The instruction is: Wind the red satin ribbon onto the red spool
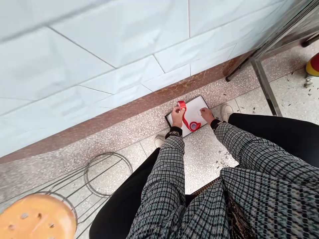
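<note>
My left hand (pixel 177 117) is closed round a loop of red ribbon (pixel 181 105), whose strip hangs down to a red ribbon roll (pixel 193 126) with a pale core. That roll lies near the front edge of a white board with a dark frame (pixel 193 109), flat on the floor by the wall. Over the right part of the board is my right hand (pixel 206 114), its fingers pinched together beside a thin dark line. Whether that line is something held is too small to tell.
A wire rack with rings (pixel 108 154) and a round orange stool top (pixel 37 217) stand at lower left. Metal legs (pixel 266 88) rise at right, near a red and yellow object (pixel 313 64). Small scraps (pixel 224 160) litter the floor.
</note>
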The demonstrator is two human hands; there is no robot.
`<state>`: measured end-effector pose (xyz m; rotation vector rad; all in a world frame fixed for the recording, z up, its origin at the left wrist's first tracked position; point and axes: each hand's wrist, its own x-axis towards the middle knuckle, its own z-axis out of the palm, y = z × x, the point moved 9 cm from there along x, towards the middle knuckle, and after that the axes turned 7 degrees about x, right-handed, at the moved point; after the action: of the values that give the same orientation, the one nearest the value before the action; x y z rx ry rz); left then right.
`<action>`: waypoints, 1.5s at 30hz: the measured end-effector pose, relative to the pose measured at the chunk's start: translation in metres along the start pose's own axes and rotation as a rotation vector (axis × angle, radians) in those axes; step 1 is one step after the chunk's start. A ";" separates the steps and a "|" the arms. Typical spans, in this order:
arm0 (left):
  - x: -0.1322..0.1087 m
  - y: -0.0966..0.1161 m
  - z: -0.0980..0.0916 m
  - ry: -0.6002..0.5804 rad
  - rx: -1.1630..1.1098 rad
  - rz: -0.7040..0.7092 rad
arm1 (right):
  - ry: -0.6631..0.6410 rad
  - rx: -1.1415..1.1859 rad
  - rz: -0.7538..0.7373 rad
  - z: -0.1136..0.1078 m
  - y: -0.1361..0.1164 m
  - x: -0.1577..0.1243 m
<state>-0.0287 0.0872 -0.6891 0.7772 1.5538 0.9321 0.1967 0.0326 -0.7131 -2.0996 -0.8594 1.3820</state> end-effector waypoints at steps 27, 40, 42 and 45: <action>-0.154 0.282 0.024 -0.564 -0.309 0.256 | -0.849 0.648 -0.481 -0.086 -0.308 -0.179; -0.169 0.278 0.031 -0.652 -0.295 0.181 | -0.808 0.657 -0.476 -0.092 -0.297 -0.195; -0.170 0.279 0.032 -0.651 -0.291 0.195 | -0.785 0.667 -0.468 -0.091 -0.295 -0.193; -0.170 0.283 0.030 -0.641 -0.290 0.214 | -0.791 0.667 -0.447 -0.089 -0.294 -0.193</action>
<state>0.0297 0.0781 -0.3625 0.9274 0.7711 0.9164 0.1527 0.0901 -0.3579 -0.7889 -0.8928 1.8996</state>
